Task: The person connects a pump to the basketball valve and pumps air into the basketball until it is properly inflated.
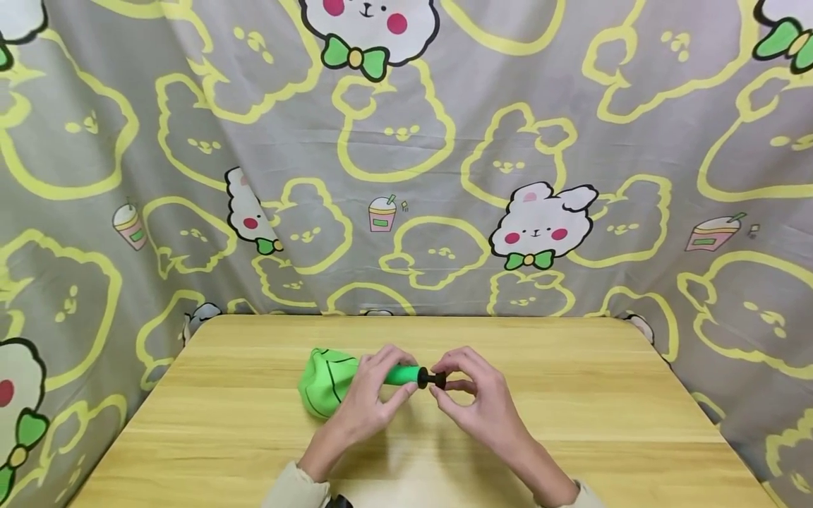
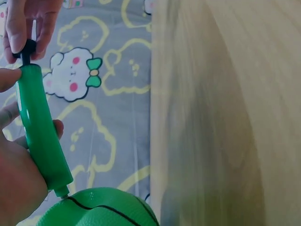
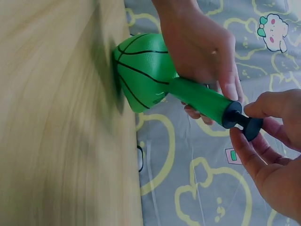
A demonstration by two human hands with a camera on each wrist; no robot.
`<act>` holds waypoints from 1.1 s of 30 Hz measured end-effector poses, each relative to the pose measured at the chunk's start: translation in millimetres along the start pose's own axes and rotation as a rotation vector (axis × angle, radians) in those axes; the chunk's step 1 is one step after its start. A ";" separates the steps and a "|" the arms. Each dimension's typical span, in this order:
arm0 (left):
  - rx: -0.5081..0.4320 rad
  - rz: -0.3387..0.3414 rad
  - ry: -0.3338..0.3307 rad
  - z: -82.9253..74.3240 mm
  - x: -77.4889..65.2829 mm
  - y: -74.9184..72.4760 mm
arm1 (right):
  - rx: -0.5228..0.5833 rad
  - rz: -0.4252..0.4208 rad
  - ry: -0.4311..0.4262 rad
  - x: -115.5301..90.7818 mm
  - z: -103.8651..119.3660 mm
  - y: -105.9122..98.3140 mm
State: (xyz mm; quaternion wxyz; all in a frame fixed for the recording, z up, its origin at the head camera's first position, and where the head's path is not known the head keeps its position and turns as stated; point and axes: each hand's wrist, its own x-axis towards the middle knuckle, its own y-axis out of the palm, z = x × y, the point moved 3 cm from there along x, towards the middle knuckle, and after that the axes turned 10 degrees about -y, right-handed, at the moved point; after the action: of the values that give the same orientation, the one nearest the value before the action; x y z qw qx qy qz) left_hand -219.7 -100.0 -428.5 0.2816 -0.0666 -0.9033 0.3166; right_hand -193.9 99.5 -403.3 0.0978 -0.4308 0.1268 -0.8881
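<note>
A green ball with black lines [image 1: 325,384] lies dented and partly deflated on the table, left of my hands. Its surface also shows in the right wrist view, where the ball [image 3: 141,66] meets the nozzle end of a green hand pump [image 3: 202,100]. My left hand [image 1: 368,395] grips the pump's green barrel [image 2: 40,122]. With thumb and fingers my right hand [image 1: 479,395] pinches the black handle [image 3: 252,128] at the pump's other end. Only a short length of the black rod shows between handle and barrel.
The light wooden table [image 1: 571,395] spreads out around my hands. Behind it and at both sides hangs a grey curtain [image 1: 444,176] with yellow cartoon outlines. A small black object [image 1: 339,502] shows at the bottom edge, beside my left sleeve.
</note>
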 end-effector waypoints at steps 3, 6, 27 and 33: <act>0.013 -0.004 0.010 -0.7 0.4 -1.6 | 0.000 0.002 0.005 -0.9 2.5 -5.6; 0.013 -0.022 0.017 -0.9 0.5 -5.6 | 0.015 0.012 0.006 1.0 8.1 -12.5; -0.011 -0.047 0.010 -4.4 -2.2 -17.3 | 0.009 0.103 0.058 8.9 45.9 -68.5; -0.023 -0.060 0.016 -5.6 -2.8 -13.4 | 0.070 0.064 0.060 8.0 40.8 -74.1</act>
State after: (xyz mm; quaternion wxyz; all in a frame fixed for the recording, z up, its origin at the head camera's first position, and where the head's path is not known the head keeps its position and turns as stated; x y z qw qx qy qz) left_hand -213.5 -108.4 -418.1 0.2975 -0.0454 -0.9062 0.2971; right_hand -171.3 161.8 -350.1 0.1372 -0.3959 0.1125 -0.9010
